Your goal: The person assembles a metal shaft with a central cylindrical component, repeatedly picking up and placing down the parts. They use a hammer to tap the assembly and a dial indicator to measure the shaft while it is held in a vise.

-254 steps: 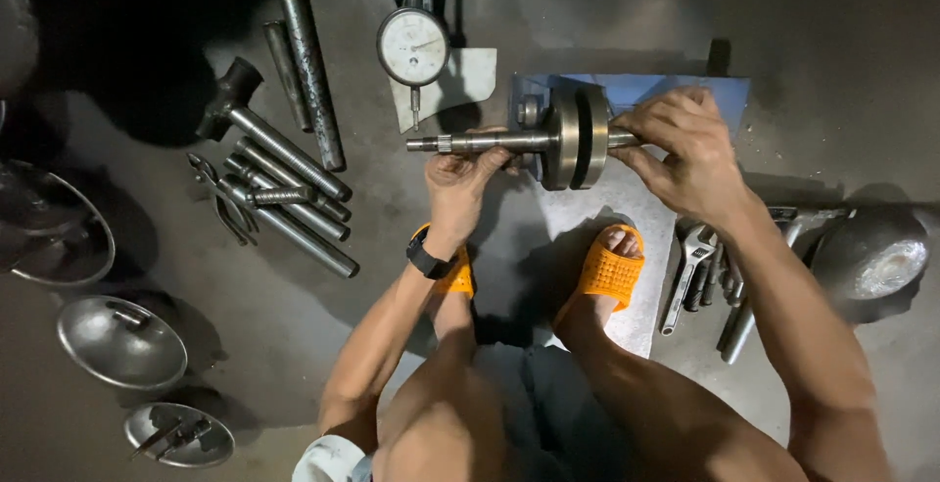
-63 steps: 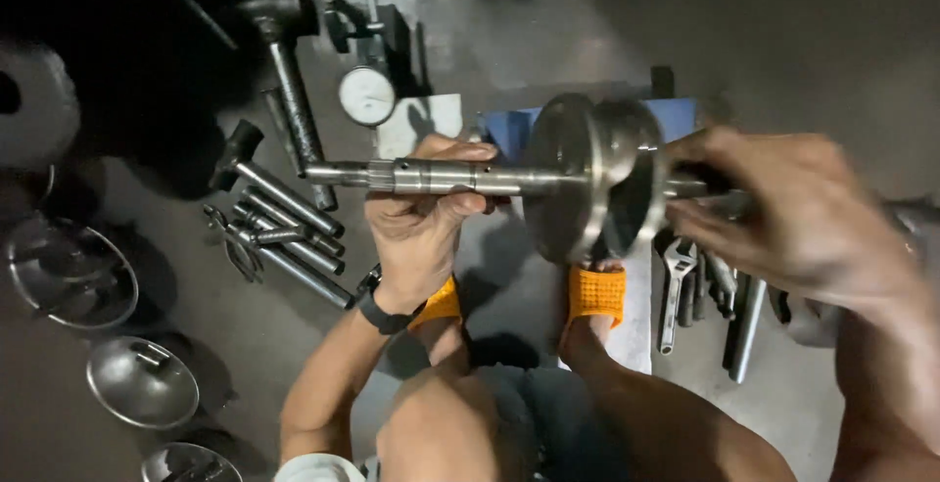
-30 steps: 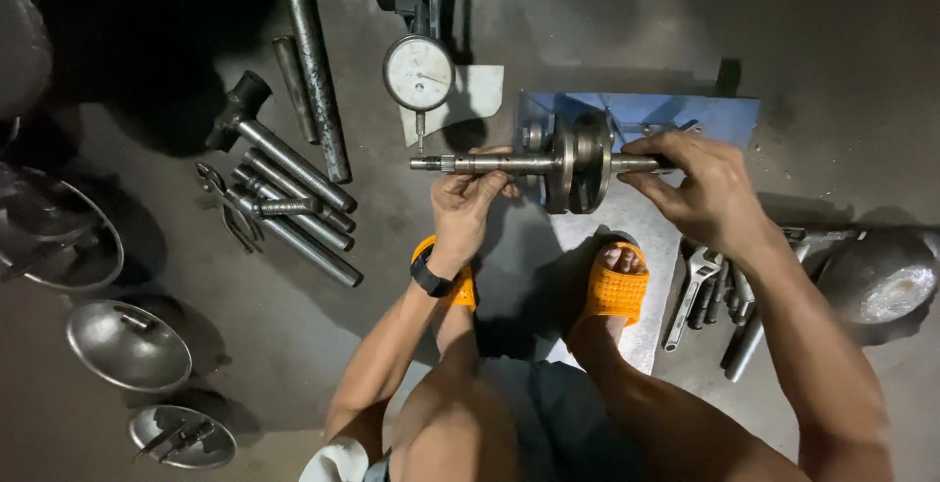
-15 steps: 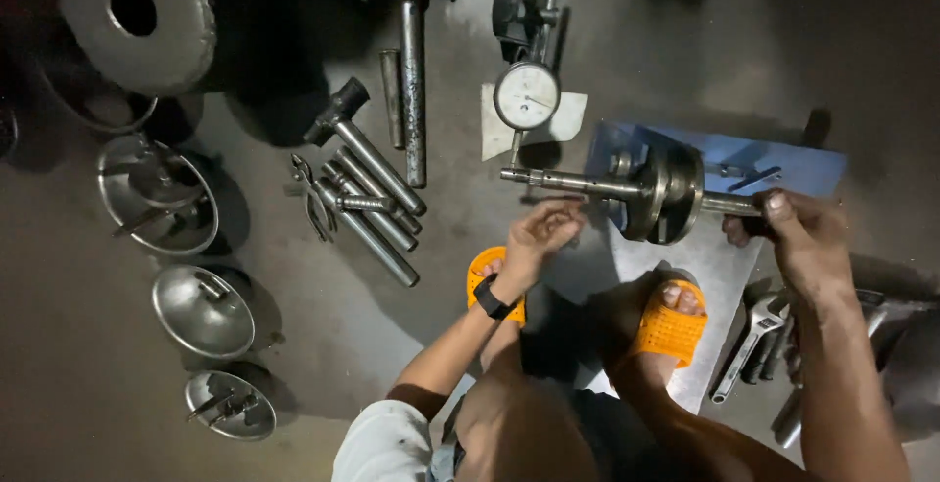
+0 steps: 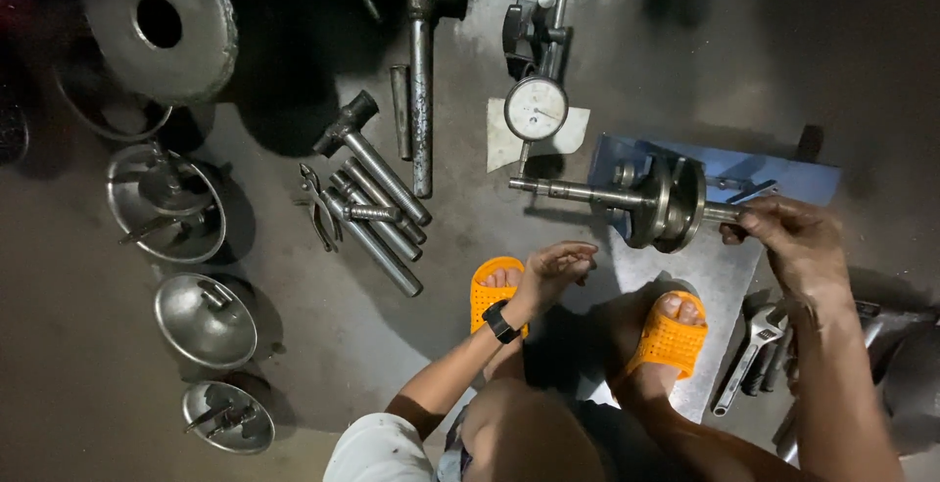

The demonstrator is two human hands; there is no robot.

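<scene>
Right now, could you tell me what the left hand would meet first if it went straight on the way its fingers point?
Probably the shaft of the crank assembly held by the right hand; the left hand points up towards it, though depth is unclear.

Steel crankshaft [image 5: 658, 200], twin round webs, lying level, right end gripped, above blue plate [image 5: 774, 171]

Concrete floor [image 5: 117, 384] with hammers [image 5: 421, 81], metal bowls [image 5: 206, 318]
</scene>
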